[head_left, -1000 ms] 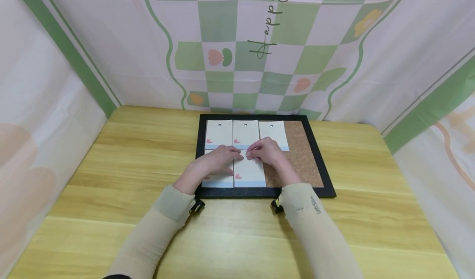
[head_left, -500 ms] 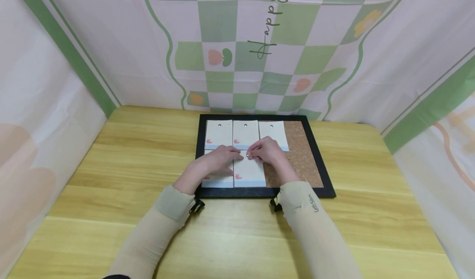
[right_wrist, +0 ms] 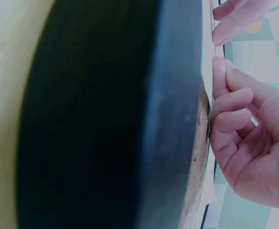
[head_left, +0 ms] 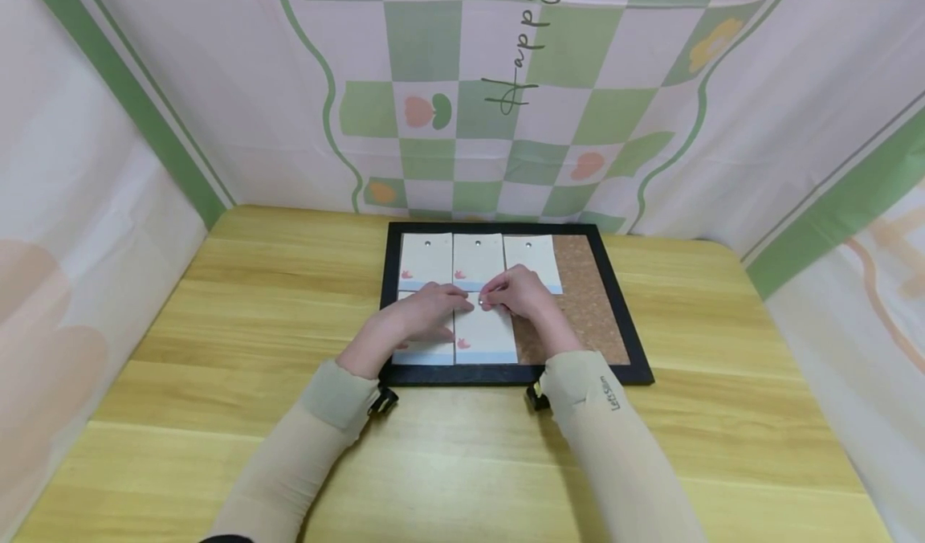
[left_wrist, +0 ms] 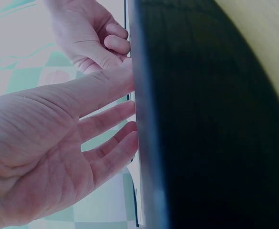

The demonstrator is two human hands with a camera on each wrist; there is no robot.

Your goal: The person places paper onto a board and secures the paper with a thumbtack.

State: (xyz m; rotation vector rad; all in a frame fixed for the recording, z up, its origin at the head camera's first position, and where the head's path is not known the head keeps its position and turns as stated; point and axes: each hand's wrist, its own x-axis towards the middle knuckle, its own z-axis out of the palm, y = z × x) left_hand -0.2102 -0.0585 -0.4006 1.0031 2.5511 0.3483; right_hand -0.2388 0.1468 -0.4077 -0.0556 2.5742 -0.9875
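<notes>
A black-framed cork board (head_left: 588, 302) lies on the table, with note cards in two rows on it. My right hand (head_left: 522, 292) pinches a small silvery thumbtack (head_left: 481, 303) between thumb and forefinger, at the top of the lower middle card (head_left: 487, 330). In the right wrist view the other fingers (right_wrist: 232, 121) of that hand are curled close against the board. My left hand (head_left: 422, 314) rests with extended fingers on that card and on the lower left card (head_left: 426, 358), partly hiding the latter. The left wrist view shows its fingertips (left_wrist: 129, 109) against the paper.
Three upper cards carry a silvery tack each: the left card (head_left: 426, 260), the middle card (head_left: 478, 260) and the right card (head_left: 535, 263). Bare cork runs down the board's right side. A patterned curtain (head_left: 491, 157) hangs behind the wooden table (head_left: 289, 286).
My right wrist has shifted slightly left, and the tack's head shows more clearly at the fingertips. The left hand and the cards have stayed in place.
</notes>
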